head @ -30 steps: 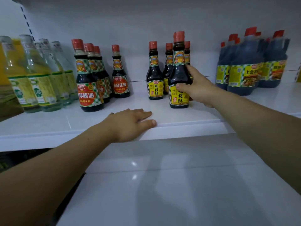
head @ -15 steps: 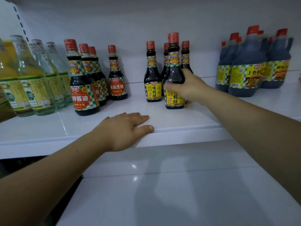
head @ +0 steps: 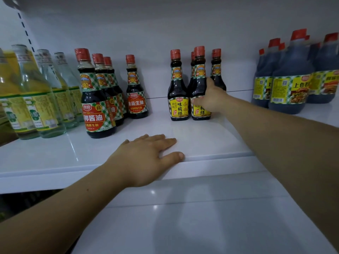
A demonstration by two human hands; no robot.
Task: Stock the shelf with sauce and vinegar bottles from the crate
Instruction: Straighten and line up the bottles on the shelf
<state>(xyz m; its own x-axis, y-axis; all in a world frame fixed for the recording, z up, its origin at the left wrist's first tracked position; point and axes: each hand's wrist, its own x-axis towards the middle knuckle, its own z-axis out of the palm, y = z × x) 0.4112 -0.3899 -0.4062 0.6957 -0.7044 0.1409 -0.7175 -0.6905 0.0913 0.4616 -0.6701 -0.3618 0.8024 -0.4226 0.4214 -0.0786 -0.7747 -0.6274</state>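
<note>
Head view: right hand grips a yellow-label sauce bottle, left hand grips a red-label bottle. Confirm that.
Wrong on the left hand: in the head view it grips nothing and rests flat on the shelf edge. The right hand does grip the yellow-label sauce bottle.

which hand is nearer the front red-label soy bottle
Left. The left hand lies on the shelf edge near the red-label bottle; the right hand grips a yellow-label bottle farther right.

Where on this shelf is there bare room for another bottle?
Bare shelf lies between the lone red-label bottle and the yellow-label bottles, and along the front around the left hand. The right arm crosses the gap before the jugs. Vinegar bottles crowd the left end.
</note>
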